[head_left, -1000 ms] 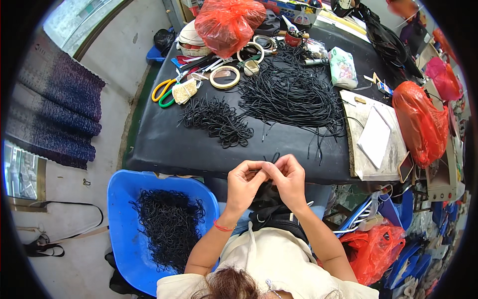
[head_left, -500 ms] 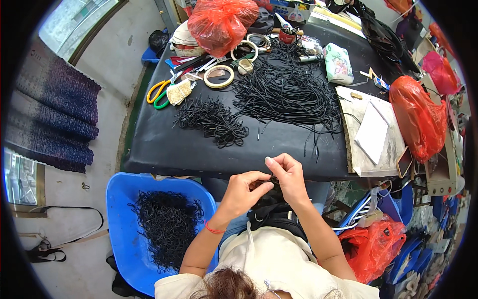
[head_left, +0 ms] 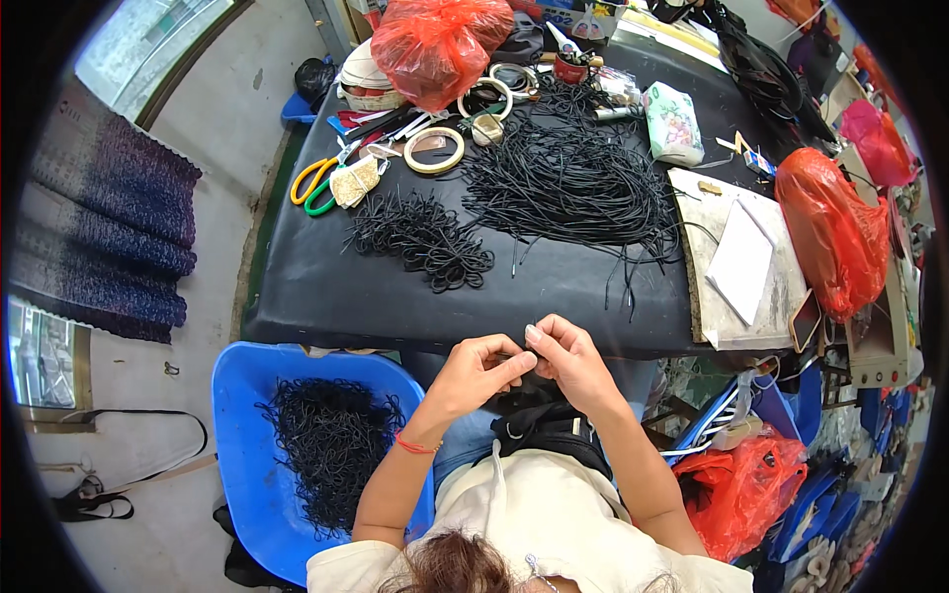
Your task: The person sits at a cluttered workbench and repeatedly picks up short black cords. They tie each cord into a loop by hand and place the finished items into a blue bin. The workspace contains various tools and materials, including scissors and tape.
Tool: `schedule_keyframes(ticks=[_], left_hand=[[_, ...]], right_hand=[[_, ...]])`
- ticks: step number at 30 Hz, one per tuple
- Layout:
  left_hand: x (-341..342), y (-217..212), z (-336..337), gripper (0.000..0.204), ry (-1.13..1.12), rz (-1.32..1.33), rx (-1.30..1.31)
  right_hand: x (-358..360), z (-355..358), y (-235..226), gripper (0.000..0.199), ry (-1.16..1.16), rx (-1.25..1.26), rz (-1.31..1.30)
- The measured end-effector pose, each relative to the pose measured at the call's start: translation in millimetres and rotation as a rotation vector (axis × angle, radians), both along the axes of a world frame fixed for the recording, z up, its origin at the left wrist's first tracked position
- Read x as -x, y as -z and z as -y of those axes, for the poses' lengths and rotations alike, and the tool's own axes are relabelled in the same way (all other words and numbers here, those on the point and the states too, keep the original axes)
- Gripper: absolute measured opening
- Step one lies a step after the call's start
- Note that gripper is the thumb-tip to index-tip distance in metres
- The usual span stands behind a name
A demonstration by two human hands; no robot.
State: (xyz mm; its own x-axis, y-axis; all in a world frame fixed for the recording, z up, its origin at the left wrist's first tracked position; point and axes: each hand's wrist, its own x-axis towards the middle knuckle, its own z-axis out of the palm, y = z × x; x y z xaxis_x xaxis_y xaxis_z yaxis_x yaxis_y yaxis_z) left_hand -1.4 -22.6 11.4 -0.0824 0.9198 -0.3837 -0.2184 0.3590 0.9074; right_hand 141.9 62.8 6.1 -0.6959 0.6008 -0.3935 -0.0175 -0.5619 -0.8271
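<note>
My left hand (head_left: 481, 374) and my right hand (head_left: 570, 363) meet in front of my lap, just off the table's near edge. Both are closed in a pinch, fingertips together, on a thin black cord (head_left: 506, 360) that my fingers mostly hide. Beyond them on the black-covered table (head_left: 554, 301) lie a large bundle of long, straight black cords (head_left: 578, 188) and, to its left, a smaller heap of looped black cords (head_left: 425, 237). Left of my lap, a blue tub (head_left: 233, 435) holds a tangled mass of looped black cords (head_left: 331, 445).
Scissors (head_left: 314, 180) with yellow and green handles and a tape roll (head_left: 435, 151) lie at the table's far left. A red bag (head_left: 440, 49) sits behind them. On the right are a board (head_left: 707, 247) with white paper, a tissue pack (head_left: 672, 124) and another red bag (head_left: 830, 232).
My right hand has come lower and closer to my left, and its raised thumb has lowered. The fingertips now meet. The cords on the table and in the tub look unchanged.
</note>
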Motion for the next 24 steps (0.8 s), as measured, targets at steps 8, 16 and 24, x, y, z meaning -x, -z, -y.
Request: schedule_keyframes(ticks=[8, 16, 24], left_hand=[[-2.2, 5.8, 0.8, 0.011, -0.052, 0.116, -0.052], [-0.5, -0.6, -2.2, 0.013, -0.03, 0.133, -0.002], [-20.7, 11.6, 4.1, 0.018, -0.196, 0.15, -0.152]], right_hand=[[6.9, 3.5, 6.2, 0.017, 0.163, -0.352, 0.005], [8.9, 4.6, 2.0, 0.014, 0.194, -0.482, 0.041], [11.9, 5.7, 6.7, 0.017, 0.388, -0.547, 0.112]])
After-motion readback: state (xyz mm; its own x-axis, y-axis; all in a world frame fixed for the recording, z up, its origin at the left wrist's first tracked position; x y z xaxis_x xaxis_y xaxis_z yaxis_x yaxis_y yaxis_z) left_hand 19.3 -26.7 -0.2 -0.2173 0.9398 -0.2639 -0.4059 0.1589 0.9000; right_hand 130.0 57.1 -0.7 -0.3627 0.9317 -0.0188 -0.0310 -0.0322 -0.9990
